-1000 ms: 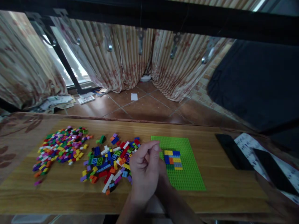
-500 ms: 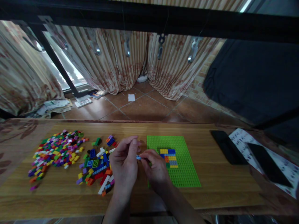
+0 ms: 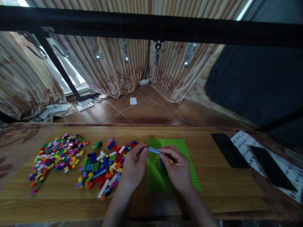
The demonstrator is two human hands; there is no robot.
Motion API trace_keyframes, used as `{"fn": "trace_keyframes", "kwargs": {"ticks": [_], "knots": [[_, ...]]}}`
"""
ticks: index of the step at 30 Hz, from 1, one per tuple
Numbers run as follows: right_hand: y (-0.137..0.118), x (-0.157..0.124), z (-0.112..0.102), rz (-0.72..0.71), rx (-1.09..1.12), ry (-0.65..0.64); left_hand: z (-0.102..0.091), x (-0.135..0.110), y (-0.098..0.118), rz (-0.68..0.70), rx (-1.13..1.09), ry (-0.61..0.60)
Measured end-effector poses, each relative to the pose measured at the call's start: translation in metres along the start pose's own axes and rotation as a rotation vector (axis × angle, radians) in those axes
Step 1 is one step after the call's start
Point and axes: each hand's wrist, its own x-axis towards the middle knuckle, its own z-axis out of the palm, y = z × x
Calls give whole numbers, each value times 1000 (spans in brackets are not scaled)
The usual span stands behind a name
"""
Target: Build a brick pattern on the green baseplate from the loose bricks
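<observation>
A long, narrow light blue toy brick (image 3: 154,150) is pinched at both ends, its length bridging my two hands above the green baseplate (image 3: 174,143). My left hand (image 3: 134,165) has its thumb and finger closed at the brick's left end. The right end is between the thumb and fingers of my right hand (image 3: 177,167). That hand hides most of the bricks built on the plate; a bit of blue brick (image 3: 162,163) shows beside it. Left of my left hand lies a heap of larger mixed bricks (image 3: 101,170).
Many small coloured bricks (image 3: 58,153) are spread on the left of the wooden table (image 3: 227,186). To the right lie a black phone-like object (image 3: 229,149), a printed sheet (image 3: 243,142) and another dark flat device (image 3: 272,167). A black bar with hooks (image 3: 151,30) crosses beyond the table.
Both hands have shifted right and over the baseplate with the light blue brick. The brick now shows along its length, and my right hand covers the built bricks.
</observation>
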Motion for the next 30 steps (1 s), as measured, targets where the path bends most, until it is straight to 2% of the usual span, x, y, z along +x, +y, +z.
{"fn": "trace_keyframes", "kwargs": {"ticks": [3,10,14,18,21,25,30], "knots": [[-1,-2,-2,-43,-42,1,12,-1,0,-78,-116,-45],[-2,-5,-10,-90,-82,-77,25,-4,2,-167,-219,-35],[-1,-6,-15,-31,-36,-60,28,-5,6,-202,-255,-32],[4,-5,-20,97,65,-32,30,-3,3,-206,-260,-52],[7,-4,-26,145,83,-68,32,-2,-3,-220,-248,-60],[9,-1,-39,86,-50,-193,36,-2,-9,-251,-198,-55],[14,-1,-52,-32,-257,-271,42,-6,-11,-282,-18,-153]]}}
